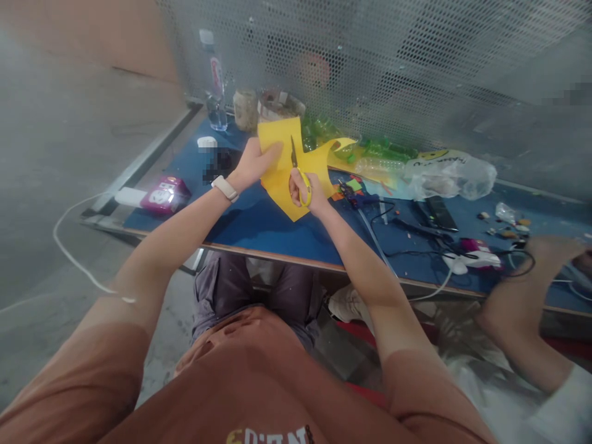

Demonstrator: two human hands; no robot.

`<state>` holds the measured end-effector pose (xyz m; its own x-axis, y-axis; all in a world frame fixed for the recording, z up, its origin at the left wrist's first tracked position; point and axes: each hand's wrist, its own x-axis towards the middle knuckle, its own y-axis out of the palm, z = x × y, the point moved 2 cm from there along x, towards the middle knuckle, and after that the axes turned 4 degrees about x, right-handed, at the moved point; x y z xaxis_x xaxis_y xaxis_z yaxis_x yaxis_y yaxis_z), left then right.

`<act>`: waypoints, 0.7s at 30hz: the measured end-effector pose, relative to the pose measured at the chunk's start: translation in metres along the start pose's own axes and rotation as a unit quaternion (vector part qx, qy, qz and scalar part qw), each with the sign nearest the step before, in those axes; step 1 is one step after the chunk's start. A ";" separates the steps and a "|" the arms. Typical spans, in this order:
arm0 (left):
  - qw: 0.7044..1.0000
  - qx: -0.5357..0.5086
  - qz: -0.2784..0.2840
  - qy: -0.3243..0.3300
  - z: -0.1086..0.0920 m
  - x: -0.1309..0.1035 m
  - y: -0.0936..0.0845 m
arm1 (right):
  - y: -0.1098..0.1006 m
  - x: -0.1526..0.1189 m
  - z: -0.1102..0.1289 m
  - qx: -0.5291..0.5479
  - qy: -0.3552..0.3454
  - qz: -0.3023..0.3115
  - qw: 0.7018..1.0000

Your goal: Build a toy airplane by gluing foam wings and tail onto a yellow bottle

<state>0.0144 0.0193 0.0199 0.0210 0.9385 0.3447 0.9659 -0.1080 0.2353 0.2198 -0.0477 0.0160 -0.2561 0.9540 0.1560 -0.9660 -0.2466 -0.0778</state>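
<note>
A yellow sheet of paper (280, 131) is held up over the blue table, its lower corner pointing toward me and a curled strip on its right side. My left hand (253, 161) grips the sheet at its left edge, with a white band on the wrist. My right hand (309, 191) is wrapped round the yellow handles of a pair of scissors (293, 153). The dark blades point away from me and lie against the upper part of the paper. Part of the sheet is hidden behind my right hand.
A water bottle (215, 86), a jar (245, 110) and a round container (280, 106) stand at the back. Green plastic bottles (391, 150), a plastic bag (456, 176), cables and a glue gun lie rightward. Another person's arm (522, 302) rests far right.
</note>
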 end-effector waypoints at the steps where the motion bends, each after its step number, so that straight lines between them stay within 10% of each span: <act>1: 1.000 0.021 0.010 0.014 0.002 0.001 0.000 | 0.000 0.000 0.000 -0.001 -0.003 0.002 1.000; 21: 0.977 0.166 0.059 0.120 0.011 0.008 -0.005 | 0.005 -0.008 0.016 -0.050 0.010 -0.020 0.999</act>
<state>0.0126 0.0312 0.0117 0.1145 0.8181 0.5636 0.9918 -0.0615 -0.1122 0.2166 -0.0590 0.0299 -0.2167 0.9658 0.1422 -0.9667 -0.1919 -0.1696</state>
